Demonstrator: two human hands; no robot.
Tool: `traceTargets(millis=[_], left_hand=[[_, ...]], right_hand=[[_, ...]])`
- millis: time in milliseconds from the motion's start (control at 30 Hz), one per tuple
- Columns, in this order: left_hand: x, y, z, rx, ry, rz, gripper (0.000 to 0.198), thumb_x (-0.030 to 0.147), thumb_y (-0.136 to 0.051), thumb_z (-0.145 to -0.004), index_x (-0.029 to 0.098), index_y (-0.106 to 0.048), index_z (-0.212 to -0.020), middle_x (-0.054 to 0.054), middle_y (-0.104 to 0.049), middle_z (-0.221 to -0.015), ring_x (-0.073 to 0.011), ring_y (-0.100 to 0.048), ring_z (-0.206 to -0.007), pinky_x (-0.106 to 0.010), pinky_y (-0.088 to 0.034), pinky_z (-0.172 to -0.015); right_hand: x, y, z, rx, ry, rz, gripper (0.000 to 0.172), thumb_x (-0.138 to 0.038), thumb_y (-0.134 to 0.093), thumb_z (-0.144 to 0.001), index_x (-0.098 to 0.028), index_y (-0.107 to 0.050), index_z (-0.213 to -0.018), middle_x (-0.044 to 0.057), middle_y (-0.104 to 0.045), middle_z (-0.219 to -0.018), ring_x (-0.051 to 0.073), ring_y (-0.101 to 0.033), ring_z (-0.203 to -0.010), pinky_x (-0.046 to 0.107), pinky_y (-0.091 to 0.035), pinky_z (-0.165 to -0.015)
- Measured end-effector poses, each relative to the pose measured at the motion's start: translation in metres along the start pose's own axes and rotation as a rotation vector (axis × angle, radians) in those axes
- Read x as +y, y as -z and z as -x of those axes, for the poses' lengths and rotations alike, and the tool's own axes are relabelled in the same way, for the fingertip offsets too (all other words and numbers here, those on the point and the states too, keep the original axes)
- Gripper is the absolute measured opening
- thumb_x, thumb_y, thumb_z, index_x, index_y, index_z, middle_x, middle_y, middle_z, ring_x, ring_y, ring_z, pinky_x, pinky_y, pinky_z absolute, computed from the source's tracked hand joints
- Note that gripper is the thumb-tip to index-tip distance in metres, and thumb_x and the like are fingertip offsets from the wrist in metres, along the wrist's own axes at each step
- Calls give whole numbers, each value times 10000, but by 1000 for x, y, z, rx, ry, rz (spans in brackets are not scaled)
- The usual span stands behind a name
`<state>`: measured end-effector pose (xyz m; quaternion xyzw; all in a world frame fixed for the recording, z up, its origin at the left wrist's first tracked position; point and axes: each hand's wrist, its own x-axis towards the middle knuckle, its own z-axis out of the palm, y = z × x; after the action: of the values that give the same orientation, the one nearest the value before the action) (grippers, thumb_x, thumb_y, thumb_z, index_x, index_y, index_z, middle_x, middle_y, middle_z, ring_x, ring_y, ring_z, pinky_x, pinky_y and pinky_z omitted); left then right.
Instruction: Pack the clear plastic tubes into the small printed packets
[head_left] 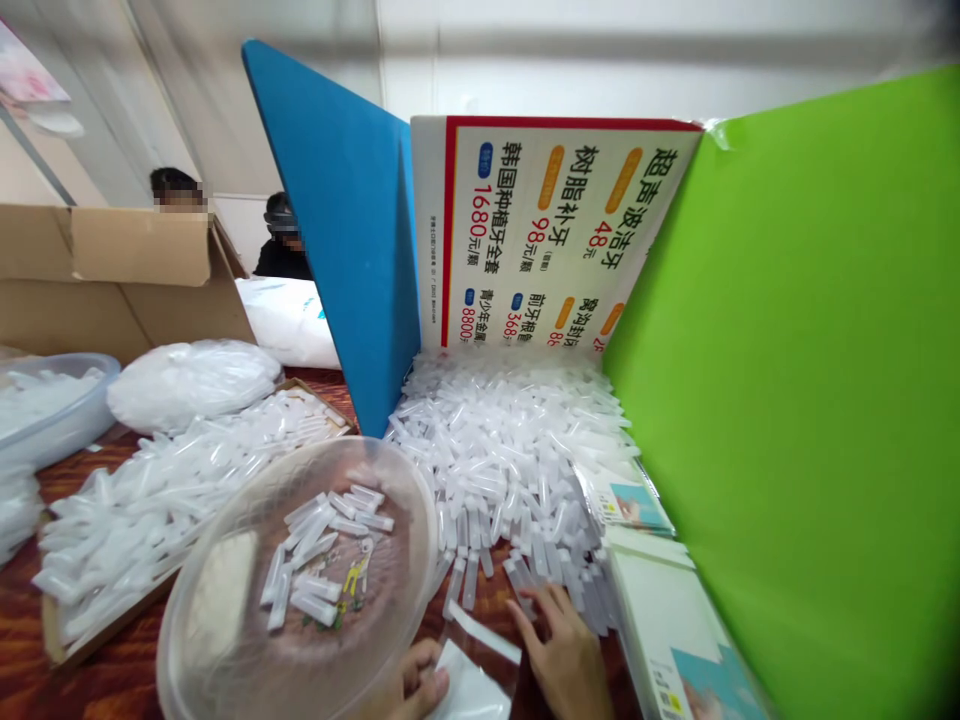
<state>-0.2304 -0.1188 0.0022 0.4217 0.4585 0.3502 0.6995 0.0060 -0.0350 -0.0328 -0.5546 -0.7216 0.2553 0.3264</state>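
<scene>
My left hand is at the bottom centre, thumb and fingers closed on the edge of a clear plastic bag with a white strip along its top. To the right of the bag, my right hand reaches to the near edge of a large pile of small white plastic tubes. Its fingers are slightly bent and apart, with no tube visible between them. Left of my hands stands a round translucent plastic basin holding several of the same tubes.
A blue panel, a printed price board and a green panel wall in the pile. Stacked flat packages line the right. Leftward are a shallow cardboard tray, a cardboard box and two people behind.
</scene>
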Motion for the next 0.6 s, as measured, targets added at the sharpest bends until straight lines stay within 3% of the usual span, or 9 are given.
traceTargets(millis=[100, 233, 300, 400, 467, 600], left_hand=[[-8, -2, -2, -2, -30, 79, 722, 820, -634, -780, 168, -693, -1085, -76, -722, -929, -278, -654, -942, -393, -453, -938], [-17, -3, -3, -22, -74, 134, 693, 753, -706, -779, 163, -682, -1143, -115, -748, -1066, -287, -679, -979, -389, -457, -929], [-20, -2, -2, -13, -82, 138, 662, 722, -702, -809, 158, -687, -1155, -118, -744, -1117, -270, -674, -979, -359, -450, -895], [-22, 2, 1, -10, -56, 133, 664, 702, -705, -822, 142, -696, -1179, -108, -739, -1113, -249, -660, -963, -316, -426, -838], [-23, 6, 2, -7, -35, 88, 654, 685, -713, -828, 133, -708, -1179, -92, -735, -1067, -241, -651, -950, -302, -408, -822], [-32, 10, 3, -26, -46, 82, 644, 694, -716, -816, 158, -712, -1175, -71, -727, -1062, -251, -638, -991, -309, -406, -847]], right_hand=[[17, 4, 2, 74, 11, 207, 446, -560, -455, -978, -220, -739, -929, 136, -725, -902, 310, -717, -722, 400, -569, -610], [17, 12, 11, 38, -3, -16, 416, -569, -509, -966, -225, -743, -947, 120, -764, -921, 296, -743, -812, 387, -608, -739], [7, 19, 13, -97, -52, -213, 387, -579, -599, -929, -231, -765, -970, 103, -776, -936, 280, -742, -852, 353, -604, -781], [-13, 28, 11, -392, -173, -481, 379, -596, -707, -859, -228, -777, -915, 52, -731, -801, 220, -685, -669, 286, -559, -600], [-25, 32, 7, -484, -248, -598, 408, -618, -745, -819, -215, -773, -873, 32, -686, -736, 183, -618, -573, 266, -504, -517], [-38, 34, -1, -301, -373, -700, 423, -621, -780, -789, -228, -746, -940, 20, -666, -682, 179, -588, -571, 267, -474, -535]])
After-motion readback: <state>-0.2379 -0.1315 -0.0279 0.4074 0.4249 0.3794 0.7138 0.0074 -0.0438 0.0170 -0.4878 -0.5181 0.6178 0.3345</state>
